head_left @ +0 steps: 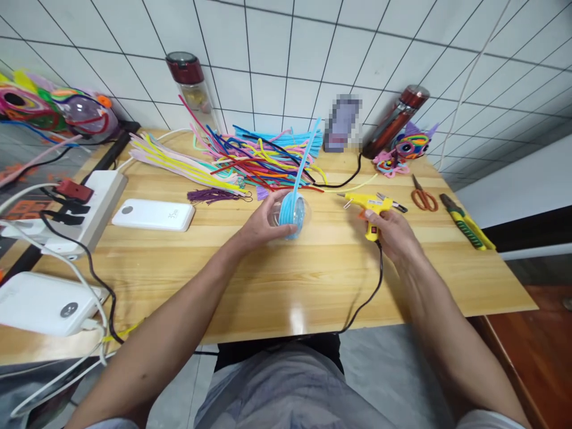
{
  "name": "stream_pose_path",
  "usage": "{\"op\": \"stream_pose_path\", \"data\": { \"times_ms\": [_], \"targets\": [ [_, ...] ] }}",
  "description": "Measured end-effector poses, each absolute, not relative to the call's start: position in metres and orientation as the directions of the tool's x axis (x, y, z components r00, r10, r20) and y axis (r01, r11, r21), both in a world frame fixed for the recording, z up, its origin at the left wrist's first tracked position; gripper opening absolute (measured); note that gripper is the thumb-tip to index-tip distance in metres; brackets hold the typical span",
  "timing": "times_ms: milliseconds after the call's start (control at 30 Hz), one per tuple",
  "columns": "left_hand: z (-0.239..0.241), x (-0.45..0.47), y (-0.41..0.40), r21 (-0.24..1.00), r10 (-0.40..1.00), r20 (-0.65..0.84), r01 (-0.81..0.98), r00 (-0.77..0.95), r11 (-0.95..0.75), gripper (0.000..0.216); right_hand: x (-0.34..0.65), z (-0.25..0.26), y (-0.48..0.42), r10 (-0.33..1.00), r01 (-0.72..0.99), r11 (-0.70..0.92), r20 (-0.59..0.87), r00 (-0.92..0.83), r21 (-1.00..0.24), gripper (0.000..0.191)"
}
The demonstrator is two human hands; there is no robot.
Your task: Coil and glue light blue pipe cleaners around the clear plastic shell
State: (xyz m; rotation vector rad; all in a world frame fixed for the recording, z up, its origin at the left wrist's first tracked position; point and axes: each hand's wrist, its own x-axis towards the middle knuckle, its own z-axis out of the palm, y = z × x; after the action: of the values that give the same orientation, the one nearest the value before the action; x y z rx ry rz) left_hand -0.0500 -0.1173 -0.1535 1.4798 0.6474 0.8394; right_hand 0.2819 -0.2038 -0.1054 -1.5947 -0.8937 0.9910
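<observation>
My left hand (273, 219) is closed around a clear plastic ball (307, 215) near the middle of the table. Light-blue pipe cleaner (291, 208) is wound in rings on the ball, and one long end sticks up to the right. In my right hand (389, 231) is a yellow hot glue gun (372, 205), gripped by its handle, its nozzle pointing left toward the ball. A black cord runs from the handle down over the table's front edge. Some space separates the nozzle from the ball.
Behind the ball lies a pile of coloured pipe cleaners (263, 158). Scissors (423, 196) and green-yellow pliers (465, 221) lie on the right. A white power bank (153, 215) and a power strip (96, 205) with cables are on the left. A red flask (397, 119) stands behind.
</observation>
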Motion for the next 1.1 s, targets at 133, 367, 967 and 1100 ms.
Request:
{"op": "stream_pose_path", "data": {
  "times_ms": [133, 367, 967, 1100],
  "targets": [
    [-0.151, -0.048, -0.122, 0.989, 0.822, 0.144, -0.042, 0.551, -0.145, 0.102, 0.291, -0.126, -0.211, 0.882, 0.087, -0.187, -0.129, 0.453, -0.978, 0.067],
    [-0.142, -0.045, -0.129, 0.977, 0.83, 0.19, -0.02, 0.525, -0.211, 0.101, 0.302, -0.12, -0.236, 0.773, 0.698, -0.179, 0.339, 0.536, -0.694, 0.067],
    [-0.136, -0.036, -0.142, 0.946, 0.795, 0.255, 0.027, 0.551, -0.322, 0.089, 0.177, -0.067, -0.168, 0.988, 0.293, 0.128, 0.146, 0.04, -0.947, 0.042],
    [-0.134, -0.036, -0.144, 0.95, 0.794, 0.257, 0.009, 0.55, -0.313, 0.086, 0.177, -0.074, -0.167, 0.985, 0.305, 0.126, 0.155, 0.073, -0.944, 0.04]
  ]
}}
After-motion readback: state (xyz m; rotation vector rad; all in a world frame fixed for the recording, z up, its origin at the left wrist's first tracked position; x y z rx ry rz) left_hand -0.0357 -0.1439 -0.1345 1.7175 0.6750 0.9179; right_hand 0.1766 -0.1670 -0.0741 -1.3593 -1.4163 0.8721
